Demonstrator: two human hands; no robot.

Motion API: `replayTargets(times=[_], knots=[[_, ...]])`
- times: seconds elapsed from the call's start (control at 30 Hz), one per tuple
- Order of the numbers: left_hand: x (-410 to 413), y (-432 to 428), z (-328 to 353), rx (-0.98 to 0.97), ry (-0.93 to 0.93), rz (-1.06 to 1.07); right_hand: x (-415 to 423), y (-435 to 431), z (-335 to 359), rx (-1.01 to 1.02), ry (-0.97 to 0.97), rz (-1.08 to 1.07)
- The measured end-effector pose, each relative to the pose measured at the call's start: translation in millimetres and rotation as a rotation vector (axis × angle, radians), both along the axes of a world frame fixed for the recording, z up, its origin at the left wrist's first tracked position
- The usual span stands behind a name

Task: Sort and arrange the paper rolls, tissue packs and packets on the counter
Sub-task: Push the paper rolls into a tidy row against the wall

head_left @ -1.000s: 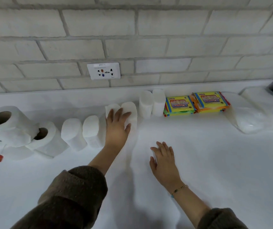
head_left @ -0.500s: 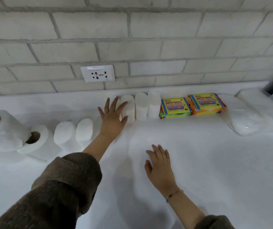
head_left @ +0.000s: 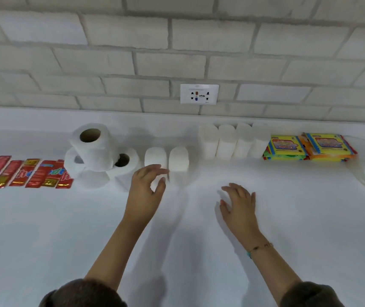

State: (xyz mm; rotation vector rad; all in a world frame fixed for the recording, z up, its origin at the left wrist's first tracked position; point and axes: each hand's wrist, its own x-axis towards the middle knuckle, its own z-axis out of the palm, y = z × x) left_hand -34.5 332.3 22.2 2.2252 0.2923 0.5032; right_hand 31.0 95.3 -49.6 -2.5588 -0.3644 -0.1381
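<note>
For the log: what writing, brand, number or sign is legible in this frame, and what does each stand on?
Nothing here can be read for certain.
Red packets: gold and white lettering, too blurred to read.
Yellow-green pack: red logo panel, blurred.
Yellow-orange pack: similar logo panel, blurred.
Wall socket: tiny mark at its top edge, too small to read.
Paper rolls: no print visible.

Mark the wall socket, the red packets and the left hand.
wall socket [head_left: 199, 94], head view, centre of its white faceplate.
red packets [head_left: 25, 173], head view, middle of the row.
left hand [head_left: 143, 191], head view, back of the hand.
</note>
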Motion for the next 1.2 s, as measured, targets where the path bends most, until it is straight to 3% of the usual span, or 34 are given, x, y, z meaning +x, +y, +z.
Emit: replayTargets(times=[0.13,0.37,0.77,1.2], knots=[[-23,39,1,0.005,0.011,-0.088,-23,78,19,0.001,-0.146,0.080],[-49,85,3,-0.036,0.048,-0.288,-18,178,33,-0.231,-0.260,0.202],[-22,86,11,0.025,0.077,-0.448,36,192,32,-0.229,-0.161,0.078],[0,78,5,-0.039,0.122,-0.410,123,193,46,-0.231,-0.015,0.100]])
